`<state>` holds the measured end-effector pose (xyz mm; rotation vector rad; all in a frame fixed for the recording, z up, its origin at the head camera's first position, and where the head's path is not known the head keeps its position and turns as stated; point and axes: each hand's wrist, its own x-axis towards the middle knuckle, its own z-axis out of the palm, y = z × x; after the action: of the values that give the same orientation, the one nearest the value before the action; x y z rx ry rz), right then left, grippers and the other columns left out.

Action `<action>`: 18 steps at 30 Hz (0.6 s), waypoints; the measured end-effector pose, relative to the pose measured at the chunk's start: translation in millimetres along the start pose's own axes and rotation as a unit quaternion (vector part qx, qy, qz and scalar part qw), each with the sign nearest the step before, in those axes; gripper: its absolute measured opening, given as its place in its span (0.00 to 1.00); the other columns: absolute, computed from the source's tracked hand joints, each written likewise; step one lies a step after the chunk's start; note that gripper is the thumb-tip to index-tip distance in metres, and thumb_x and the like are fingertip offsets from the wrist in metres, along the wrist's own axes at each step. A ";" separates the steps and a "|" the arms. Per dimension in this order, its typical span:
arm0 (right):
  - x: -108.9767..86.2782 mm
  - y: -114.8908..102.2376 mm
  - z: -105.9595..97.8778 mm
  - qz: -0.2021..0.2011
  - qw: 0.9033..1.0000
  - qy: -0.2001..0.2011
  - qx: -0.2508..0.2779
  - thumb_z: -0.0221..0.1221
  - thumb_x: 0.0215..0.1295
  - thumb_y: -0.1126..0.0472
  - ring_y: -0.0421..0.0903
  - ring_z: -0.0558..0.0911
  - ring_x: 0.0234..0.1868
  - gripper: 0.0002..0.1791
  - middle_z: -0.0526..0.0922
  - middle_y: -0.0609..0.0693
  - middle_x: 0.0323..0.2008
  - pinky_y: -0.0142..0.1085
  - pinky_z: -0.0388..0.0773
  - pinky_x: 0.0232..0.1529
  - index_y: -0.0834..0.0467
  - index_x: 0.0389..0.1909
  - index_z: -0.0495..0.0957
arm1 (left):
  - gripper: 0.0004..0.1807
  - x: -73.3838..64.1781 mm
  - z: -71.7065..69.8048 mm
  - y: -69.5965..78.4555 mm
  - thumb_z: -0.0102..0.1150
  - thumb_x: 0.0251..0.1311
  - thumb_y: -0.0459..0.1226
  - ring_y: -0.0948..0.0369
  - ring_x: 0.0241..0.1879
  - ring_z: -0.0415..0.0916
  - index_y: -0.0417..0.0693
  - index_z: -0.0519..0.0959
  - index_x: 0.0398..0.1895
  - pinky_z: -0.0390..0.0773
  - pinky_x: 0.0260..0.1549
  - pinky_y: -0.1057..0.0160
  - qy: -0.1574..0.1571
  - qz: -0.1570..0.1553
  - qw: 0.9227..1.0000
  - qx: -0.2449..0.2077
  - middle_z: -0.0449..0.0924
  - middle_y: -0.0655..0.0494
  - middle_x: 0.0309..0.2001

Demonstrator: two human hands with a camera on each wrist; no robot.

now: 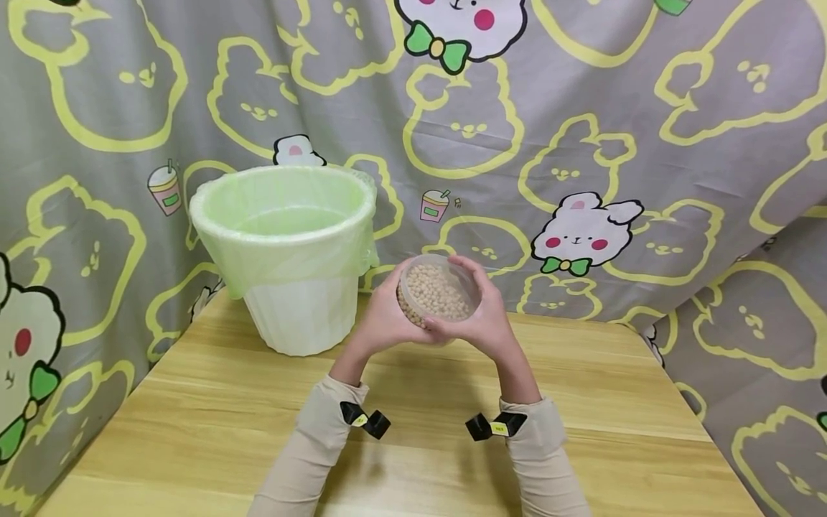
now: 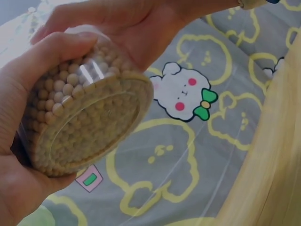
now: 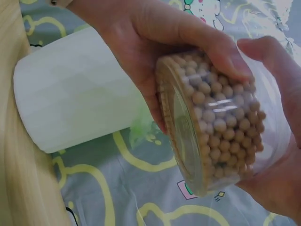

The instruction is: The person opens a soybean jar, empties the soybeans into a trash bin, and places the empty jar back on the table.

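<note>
A clear round plastic jar (image 1: 436, 291), partly filled with small beige balls (image 2: 68, 84), is held up over the table between both hands. My left hand (image 1: 385, 309) grips its left side, and my right hand (image 1: 486, 309) grips the right side. The thumbs meet near the front of the jar. It tilts, with the balls slanting toward its lower left in the head view. Through the clear wall, the right wrist view shows the balls (image 3: 225, 122) packed at the base end, while the other end of the jar is bare of them.
A white bin (image 1: 304, 309) with a pale green liner bag (image 1: 284, 194) over its rim stands left of the hands on the wooden table (image 1: 581, 388). A grey patterned curtain (image 1: 362, 122) hangs behind and at both sides. Black camera mounts (image 1: 365, 418) sit on the wrists.
</note>
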<state>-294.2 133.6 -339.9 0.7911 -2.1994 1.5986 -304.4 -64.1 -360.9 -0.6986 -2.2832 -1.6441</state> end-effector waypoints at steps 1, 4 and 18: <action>0.0 0.2 -1.2 -0.003 1.000 -0.006 0.001 0.81 0.39 0.67 0.52 0.73 0.67 0.54 0.74 0.54 0.68 0.53 0.73 0.65 0.54 0.71 0.67 | 0.67 -0.1 -0.8 -0.5 0.89 0.24 0.42 0.54 0.64 0.73 0.61 0.61 0.76 0.73 0.66 0.49 -0.006 0.001 1.000 -0.006 0.74 0.53 0.65; 0.1 1.9 -4.8 -0.011 1.000 -0.024 0.001 0.80 0.40 0.67 0.52 0.73 0.67 0.53 0.74 0.54 0.68 0.48 0.74 0.64 0.52 0.71 0.67 | 0.68 -0.7 -2.9 -0.3 0.89 0.24 0.41 0.54 0.65 0.72 0.61 0.61 0.77 0.73 0.66 0.48 -0.022 0.002 1.000 -0.019 0.74 0.52 0.66; 2.5 10.3 -26.1 0.001 0.996 -0.028 0.081 0.74 0.46 0.73 0.48 0.71 0.66 0.50 0.70 0.56 0.71 0.31 0.73 0.61 0.56 0.73 0.67 | 0.63 2.1 -15.5 -0.4 0.90 0.24 0.36 0.58 0.64 0.72 0.60 0.65 0.73 0.72 0.67 0.50 -0.006 0.034 0.996 -0.076 0.73 0.59 0.66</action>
<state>-304.2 159.8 -337.9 0.8887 -2.1284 1.7933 -307.6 -78.3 -355.0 -0.8123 -2.1327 -1.8007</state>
